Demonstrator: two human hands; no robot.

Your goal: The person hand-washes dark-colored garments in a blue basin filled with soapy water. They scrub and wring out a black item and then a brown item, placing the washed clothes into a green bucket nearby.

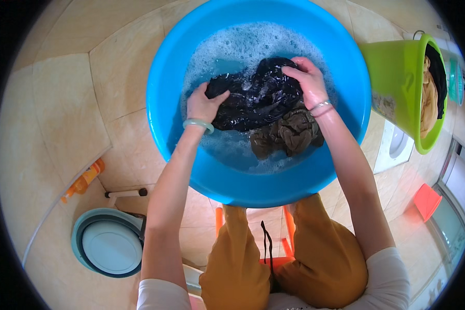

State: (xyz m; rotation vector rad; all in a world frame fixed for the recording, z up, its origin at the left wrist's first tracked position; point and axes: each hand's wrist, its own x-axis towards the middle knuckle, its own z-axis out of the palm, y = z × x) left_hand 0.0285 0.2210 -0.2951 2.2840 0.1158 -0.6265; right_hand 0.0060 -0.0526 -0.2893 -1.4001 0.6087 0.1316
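Note:
A large blue basin (263,188) of sudsy water stands in front of me. Both my hands grip a soaked black garment (253,101) just at the water's surface. My left hand (205,103), with a pale green bangle above it, has its thumb over the garment's left end and its fingers partly hidden behind. On the other side my right hand (307,80), wearing a silver bangle, pinches the cloth's upper right part. A crumpled dark brown garment (289,133) lies in the water below the black one, near my right wrist.
Right of the basin, a tilted green bucket (398,82) holds black and tan clothes. A white squat toilet (395,147) lies beneath it. At left are a folded grey-white basin (111,248) and an orange bottle (85,180). My knees touch the blue basin's near side.

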